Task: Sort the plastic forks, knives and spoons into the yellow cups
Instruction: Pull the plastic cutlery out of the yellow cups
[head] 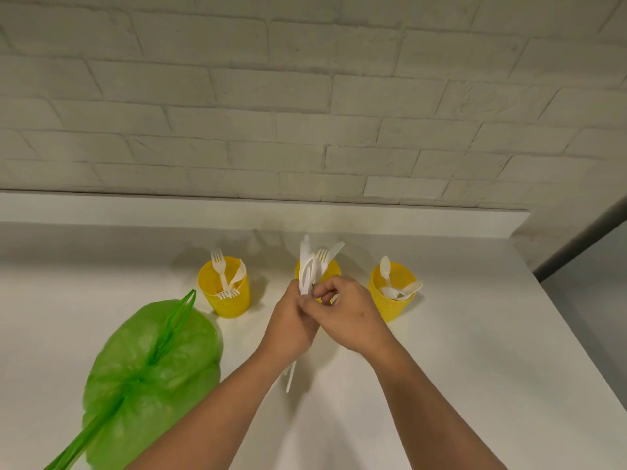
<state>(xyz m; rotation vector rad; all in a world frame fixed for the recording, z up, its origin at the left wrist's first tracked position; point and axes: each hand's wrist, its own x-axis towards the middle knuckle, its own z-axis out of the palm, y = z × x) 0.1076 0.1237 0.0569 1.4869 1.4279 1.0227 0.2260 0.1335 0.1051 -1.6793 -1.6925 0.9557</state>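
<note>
The left hand [291,320] grips a mixed bundle of cutlery [309,266]; the right hand's [342,312] fingers [327,293] pinch one piece from it. Just beyond the fingers stands the middle cup [334,268]. Next, I judge: pull it free and drop it by type.

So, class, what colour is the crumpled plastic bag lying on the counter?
Green: the crumpled plastic bag shows best in the head view, left of the hands.

left hand [292,320], right hand [349,317], touching, fingers curled
</note>
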